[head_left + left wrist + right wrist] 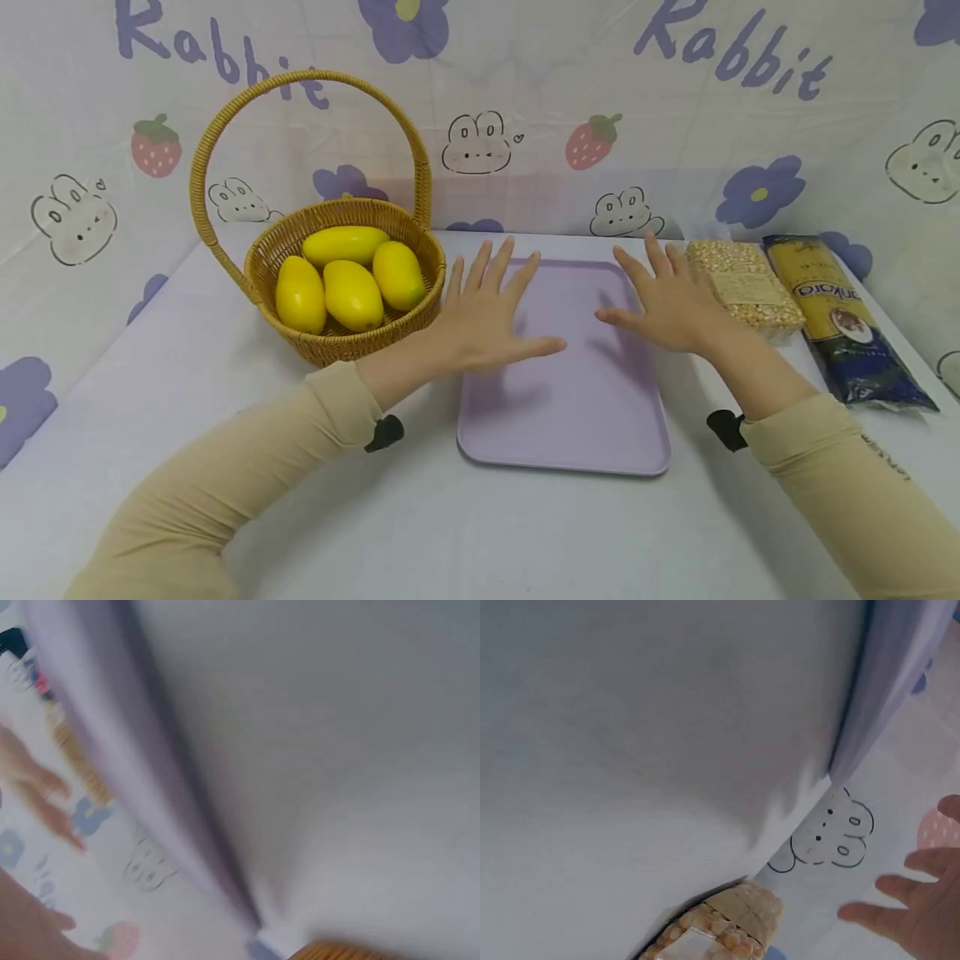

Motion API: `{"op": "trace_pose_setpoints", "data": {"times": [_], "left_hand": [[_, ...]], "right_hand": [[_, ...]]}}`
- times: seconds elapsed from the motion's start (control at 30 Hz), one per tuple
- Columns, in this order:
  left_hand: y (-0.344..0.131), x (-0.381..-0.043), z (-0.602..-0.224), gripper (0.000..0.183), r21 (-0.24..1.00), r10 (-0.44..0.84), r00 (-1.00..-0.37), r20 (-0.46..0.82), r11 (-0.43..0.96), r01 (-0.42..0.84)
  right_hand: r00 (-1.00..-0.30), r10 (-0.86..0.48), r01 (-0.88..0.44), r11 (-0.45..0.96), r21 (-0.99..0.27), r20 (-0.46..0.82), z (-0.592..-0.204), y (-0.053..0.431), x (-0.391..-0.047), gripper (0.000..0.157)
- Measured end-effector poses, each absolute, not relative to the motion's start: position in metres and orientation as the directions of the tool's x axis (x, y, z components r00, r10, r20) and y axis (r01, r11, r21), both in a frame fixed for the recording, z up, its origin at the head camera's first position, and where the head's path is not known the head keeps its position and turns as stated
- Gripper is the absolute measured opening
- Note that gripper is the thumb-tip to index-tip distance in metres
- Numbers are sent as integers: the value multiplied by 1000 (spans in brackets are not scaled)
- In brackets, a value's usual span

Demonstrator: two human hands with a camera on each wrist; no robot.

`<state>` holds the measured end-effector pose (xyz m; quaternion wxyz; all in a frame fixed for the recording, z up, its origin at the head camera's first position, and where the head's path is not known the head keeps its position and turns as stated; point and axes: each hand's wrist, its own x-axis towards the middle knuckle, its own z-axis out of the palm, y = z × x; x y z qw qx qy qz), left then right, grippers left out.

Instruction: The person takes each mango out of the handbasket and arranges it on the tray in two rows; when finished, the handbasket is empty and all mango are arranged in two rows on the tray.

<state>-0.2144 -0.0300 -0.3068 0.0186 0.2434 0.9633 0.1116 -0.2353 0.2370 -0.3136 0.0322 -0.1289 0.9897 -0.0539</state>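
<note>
A flat purple tray (570,400) with a low rim lies on the white table. Above its left side my left hand (483,325) spreads its fingers, palm down, holding nothing. My right hand (667,300) hovers with spread fingers over the tray's right edge, also holding nothing. In the left wrist view the tray's side (142,750) runs diagonally, and part of the left hand (30,922) shows at lower left. The right wrist view has the right hand (922,900) at its right border, with the tray's edge (889,682) above it.
Left of the tray stands a wicker basket (360,346) with a tall handle, holding several yellow mangoes (352,294). To the right lie a clear bag of corn kernels (750,312) and a yellow-and-blue Ankara packet (847,325). A patterned cloth (540,83) hangs behind the table.
</note>
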Motion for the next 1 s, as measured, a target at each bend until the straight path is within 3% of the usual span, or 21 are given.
{"op": "trace_pose_setpoints", "data": {"times": [0.23,0.5,0.73,1.0], "left_hand": [[-48,-227,-250,99,308,462,-887,-1,844,440],[-95,-259,-201,82,481,499,-864,-63,774,412],[-132,-293,-204,57,522,524,-841,-135,759,389],[-156,-317,-219,54,574,516,-836,-183,747,335]], "right_hand": [[-947,-317,-281,892,-354,-48,-302,248,-253,91],[-942,-271,-121,820,-559,-195,-305,257,-261,87],[-920,-316,-111,776,-621,-231,-314,258,-267,83],[-907,-336,-112,772,-625,-253,-323,257,-272,80]]}}
